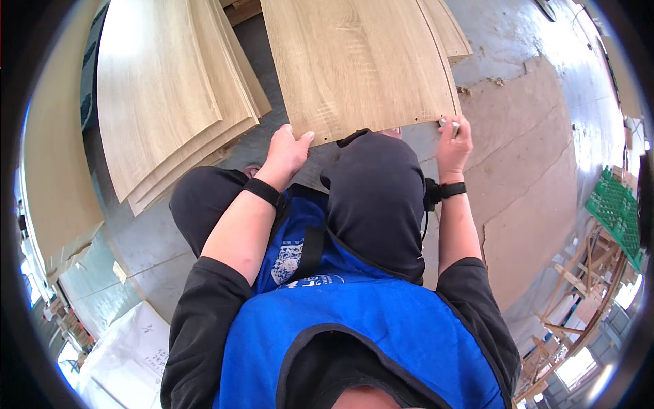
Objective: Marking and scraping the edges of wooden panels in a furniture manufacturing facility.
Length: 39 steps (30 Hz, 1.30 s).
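Observation:
A light wood-grain panel (361, 68) with small dark holes along its near edge lies in front of my knees. My left hand (288, 151) is closed on its near left corner, thumb on top. At the near right corner, my right hand (454, 146) is closed with its fingertips at the edge. Something whitish shows at the thumb tips of both hands; I cannot make out what it is. The fingers under the panel are hidden. Dark bands circle both wrists.
On the left lies a stack of similar panels (160, 88). Another panel (446, 31) shows beneath the held one's right side. Flattened cardboard (524, 163) covers the floor on the right. A green plastic grate (613, 211) and wooden frames (579, 286) stand farther right. A white wrapped bundle (129, 354) sits lower left.

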Motion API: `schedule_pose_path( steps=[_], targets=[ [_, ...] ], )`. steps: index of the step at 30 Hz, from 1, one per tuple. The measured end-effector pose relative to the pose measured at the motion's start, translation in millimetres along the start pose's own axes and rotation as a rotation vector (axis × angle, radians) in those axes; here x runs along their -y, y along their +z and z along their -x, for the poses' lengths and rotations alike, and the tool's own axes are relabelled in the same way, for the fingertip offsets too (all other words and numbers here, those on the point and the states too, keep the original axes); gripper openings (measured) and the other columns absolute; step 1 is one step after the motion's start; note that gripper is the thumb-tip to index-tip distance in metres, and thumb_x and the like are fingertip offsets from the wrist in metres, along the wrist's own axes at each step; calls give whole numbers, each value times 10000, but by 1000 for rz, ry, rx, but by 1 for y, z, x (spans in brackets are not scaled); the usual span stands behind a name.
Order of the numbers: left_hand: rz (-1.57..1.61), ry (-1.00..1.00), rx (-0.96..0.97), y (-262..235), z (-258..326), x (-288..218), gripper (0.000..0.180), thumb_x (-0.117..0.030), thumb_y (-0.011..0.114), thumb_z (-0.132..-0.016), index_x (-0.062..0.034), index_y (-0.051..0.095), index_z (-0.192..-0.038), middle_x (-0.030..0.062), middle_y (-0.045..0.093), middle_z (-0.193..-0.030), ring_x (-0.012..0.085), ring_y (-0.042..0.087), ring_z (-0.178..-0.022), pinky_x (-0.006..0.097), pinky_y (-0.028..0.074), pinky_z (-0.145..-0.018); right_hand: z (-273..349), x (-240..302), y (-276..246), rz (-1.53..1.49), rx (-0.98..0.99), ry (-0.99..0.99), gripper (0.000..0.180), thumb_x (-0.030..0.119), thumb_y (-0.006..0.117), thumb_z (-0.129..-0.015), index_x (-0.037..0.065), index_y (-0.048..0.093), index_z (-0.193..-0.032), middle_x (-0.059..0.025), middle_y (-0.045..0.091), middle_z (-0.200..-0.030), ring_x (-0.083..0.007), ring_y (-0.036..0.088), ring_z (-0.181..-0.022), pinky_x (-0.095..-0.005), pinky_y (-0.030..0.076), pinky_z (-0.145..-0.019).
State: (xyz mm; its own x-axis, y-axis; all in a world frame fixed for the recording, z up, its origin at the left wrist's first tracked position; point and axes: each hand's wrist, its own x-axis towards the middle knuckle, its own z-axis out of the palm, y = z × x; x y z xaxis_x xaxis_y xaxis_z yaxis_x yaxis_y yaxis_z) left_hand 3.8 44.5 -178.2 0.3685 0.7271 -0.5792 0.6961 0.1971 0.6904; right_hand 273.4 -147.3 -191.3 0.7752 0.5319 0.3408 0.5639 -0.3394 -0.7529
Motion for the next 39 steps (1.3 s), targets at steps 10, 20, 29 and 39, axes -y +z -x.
schedule_pose_path(
  steps=[10,20,29,39],
  targets=[
    [57,-26,19,0,4,-7,310,-157,669,-849,92,565,-1001,155,643,-775,185,613,-601,330,503,-551,0,-6,0,1,-39,-6,46,81,580,-914,46,604,-933,-68,615,-792,-139,601,-608,-270,479,-598],
    [62,-37,22,2,2,-5,300,-161,665,-855,85,569,-997,146,644,-784,180,607,-596,330,504,-552,2,-8,3,4,-57,12,43,79,584,-907,46,596,-932,-89,619,-801,-169,613,-603,-285,486,-602],
    [79,-28,25,3,-1,-2,335,-178,677,-845,94,572,-1010,166,651,-801,196,629,-619,335,512,-566,10,-5,8,-7,-15,-59,64,86,591,-910,43,596,-956,-90,640,-851,-162,628,-610,-283,501,-599],
    [50,2,16,5,-5,4,340,-188,671,-845,96,584,-1011,217,671,-854,268,665,-675,376,522,-653,7,-12,3,21,50,-71,92,98,562,-932,36,615,-977,-56,649,-898,-123,625,-663,-271,500,-644]
  ],
)
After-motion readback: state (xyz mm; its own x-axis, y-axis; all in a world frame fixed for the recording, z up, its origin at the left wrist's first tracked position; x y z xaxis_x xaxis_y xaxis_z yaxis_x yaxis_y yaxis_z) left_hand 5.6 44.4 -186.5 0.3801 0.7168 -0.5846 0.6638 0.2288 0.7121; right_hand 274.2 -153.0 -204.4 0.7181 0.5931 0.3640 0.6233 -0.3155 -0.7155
